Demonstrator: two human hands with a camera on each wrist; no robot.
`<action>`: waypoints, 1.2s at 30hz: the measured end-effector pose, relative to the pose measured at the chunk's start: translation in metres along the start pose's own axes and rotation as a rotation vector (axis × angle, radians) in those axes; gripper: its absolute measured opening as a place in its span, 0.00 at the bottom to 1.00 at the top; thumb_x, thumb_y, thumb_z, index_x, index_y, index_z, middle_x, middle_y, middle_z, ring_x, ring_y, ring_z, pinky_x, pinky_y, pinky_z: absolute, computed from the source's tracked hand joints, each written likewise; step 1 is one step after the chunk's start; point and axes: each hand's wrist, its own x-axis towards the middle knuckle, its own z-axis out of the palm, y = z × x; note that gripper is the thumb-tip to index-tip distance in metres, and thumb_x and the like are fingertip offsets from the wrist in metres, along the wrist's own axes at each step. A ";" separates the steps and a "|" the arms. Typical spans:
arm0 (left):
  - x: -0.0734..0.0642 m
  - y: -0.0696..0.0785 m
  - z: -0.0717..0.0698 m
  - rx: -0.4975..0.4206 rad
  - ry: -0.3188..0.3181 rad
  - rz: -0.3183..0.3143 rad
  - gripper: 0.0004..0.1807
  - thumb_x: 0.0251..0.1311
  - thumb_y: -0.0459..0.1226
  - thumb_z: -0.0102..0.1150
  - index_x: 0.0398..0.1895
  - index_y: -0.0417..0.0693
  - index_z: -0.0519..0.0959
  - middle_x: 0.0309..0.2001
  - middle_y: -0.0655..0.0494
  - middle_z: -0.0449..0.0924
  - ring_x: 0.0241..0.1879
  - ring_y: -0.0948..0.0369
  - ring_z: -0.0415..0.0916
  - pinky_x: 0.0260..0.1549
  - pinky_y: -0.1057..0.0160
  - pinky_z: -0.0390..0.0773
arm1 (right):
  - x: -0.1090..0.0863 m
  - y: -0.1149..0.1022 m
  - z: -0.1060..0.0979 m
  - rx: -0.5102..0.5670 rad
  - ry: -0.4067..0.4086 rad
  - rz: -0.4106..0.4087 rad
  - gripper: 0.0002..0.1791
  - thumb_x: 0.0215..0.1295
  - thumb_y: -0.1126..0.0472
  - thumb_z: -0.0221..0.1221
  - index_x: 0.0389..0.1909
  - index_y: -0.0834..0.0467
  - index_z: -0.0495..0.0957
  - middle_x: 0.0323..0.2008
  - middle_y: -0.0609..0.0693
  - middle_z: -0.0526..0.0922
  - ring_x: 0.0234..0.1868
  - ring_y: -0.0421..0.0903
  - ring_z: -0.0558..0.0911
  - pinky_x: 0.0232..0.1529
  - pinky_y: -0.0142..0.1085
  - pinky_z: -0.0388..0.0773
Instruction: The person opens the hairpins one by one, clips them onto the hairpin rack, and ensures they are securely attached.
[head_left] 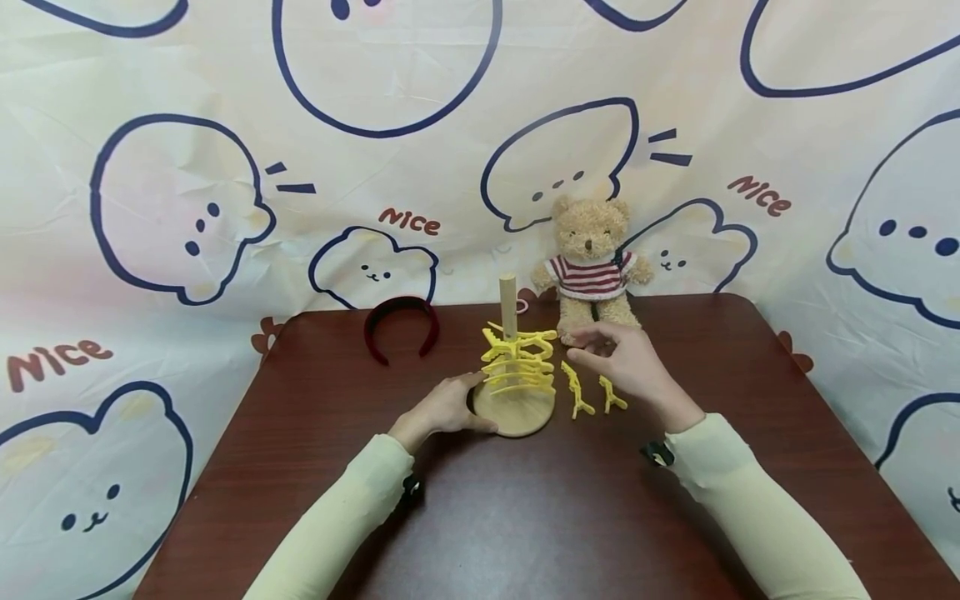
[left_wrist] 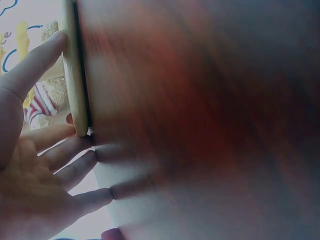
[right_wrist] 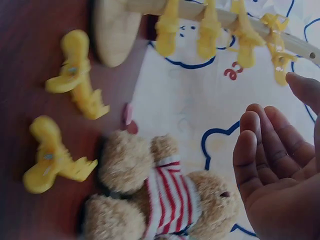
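A wooden stand [head_left: 517,415] with a round base and an upright post [head_left: 508,302] stands mid-table. Several yellow alligator hair clips [head_left: 517,367] are clamped along the post, one above another. My left hand [head_left: 444,406] holds the base's left edge between thumb and fingers, the other fingers spread in the left wrist view. To the right of the post is my right hand [head_left: 626,360], holding nothing, fingers loosely bent. In the right wrist view its thumb is close to the topmost clip [right_wrist: 278,47]. Two loose yellow clips [right_wrist: 75,75] lie on the table beside the base.
Behind the stand, a teddy bear [head_left: 592,275] in a red-and-white striped shirt sits at the table's back edge. A dark red headband [head_left: 401,302] lies at the back left. Close to the bear is a small pink ring [head_left: 522,306]. A patterned cloth hangs behind the brown table [head_left: 495,533].
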 end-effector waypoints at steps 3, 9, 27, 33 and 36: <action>0.000 0.000 -0.001 0.003 0.001 0.005 0.55 0.42 0.54 0.80 0.74 0.45 0.64 0.70 0.45 0.71 0.69 0.48 0.69 0.68 0.51 0.69 | -0.004 0.013 -0.002 -0.044 -0.001 0.022 0.19 0.61 0.41 0.67 0.47 0.48 0.85 0.37 0.45 0.88 0.36 0.43 0.84 0.37 0.37 0.80; -0.001 0.001 -0.001 -0.004 -0.006 -0.001 0.55 0.43 0.54 0.79 0.74 0.45 0.64 0.70 0.46 0.70 0.69 0.48 0.68 0.68 0.51 0.69 | -0.014 0.040 -0.003 -0.114 -0.007 0.041 0.20 0.60 0.42 0.68 0.46 0.51 0.86 0.35 0.45 0.88 0.34 0.42 0.83 0.35 0.35 0.78; -0.002 0.002 -0.001 0.003 0.003 0.001 0.54 0.44 0.53 0.79 0.73 0.43 0.65 0.70 0.44 0.71 0.69 0.47 0.68 0.68 0.51 0.69 | -0.038 0.078 0.005 -0.251 -0.029 0.167 0.18 0.56 0.47 0.71 0.39 0.56 0.86 0.34 0.47 0.88 0.31 0.39 0.83 0.35 0.36 0.78; -0.002 0.002 -0.002 0.007 0.001 -0.002 0.55 0.44 0.54 0.79 0.74 0.43 0.65 0.70 0.43 0.70 0.70 0.47 0.68 0.68 0.51 0.69 | -0.039 0.080 0.005 -0.331 -0.065 0.219 0.21 0.53 0.41 0.72 0.37 0.53 0.85 0.33 0.46 0.87 0.34 0.42 0.83 0.36 0.40 0.77; -0.002 0.002 -0.001 0.006 0.002 0.001 0.55 0.43 0.54 0.79 0.74 0.43 0.65 0.70 0.44 0.70 0.69 0.47 0.68 0.68 0.50 0.69 | -0.039 0.081 0.005 -0.374 -0.103 0.260 0.24 0.50 0.37 0.72 0.37 0.51 0.84 0.33 0.45 0.86 0.35 0.43 0.82 0.33 0.39 0.75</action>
